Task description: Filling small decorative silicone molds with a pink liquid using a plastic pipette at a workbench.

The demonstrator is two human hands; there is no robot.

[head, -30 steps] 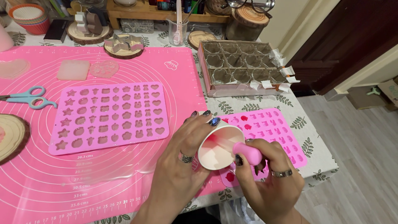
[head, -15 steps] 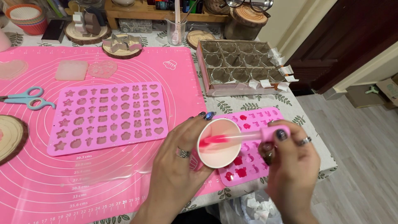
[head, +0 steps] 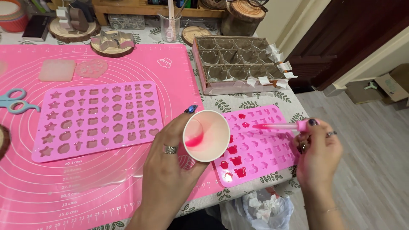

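Since half a second ago, the right hand (head: 317, 155) has drawn the dropper (head: 281, 126) out of the paper cup (head: 206, 135) and carried it rightward over the small pink mould (head: 255, 145); a second ago its tip was down inside the cup.

Head view, looking down at a table. The left hand (head: 168, 170) wraps around the cup from below and behind, fingers curled on its side, tilting its open mouth toward the camera. A little red liquid pools at the lower left of the cup's white inside. The right hand pinches the dropper's pink bulb between thumb and fingertips. The dropper lies nearly level, its long axis running left to right: bulb at the right, clear tube pointing left, tip just above the upper rows of the small mould. Red liquid shows inside the tube. Several pockets of this mould, along its left edge and near corner, are filled red.

To the left, a larger pink mould (head: 100, 119) with star, heart and bear pockets lies on a big pink mat (head: 85, 191). Blue scissors (head: 15, 102) rest at the mat's left edge. Beyond the small mould sits a tray of foil cups (head: 238, 64).
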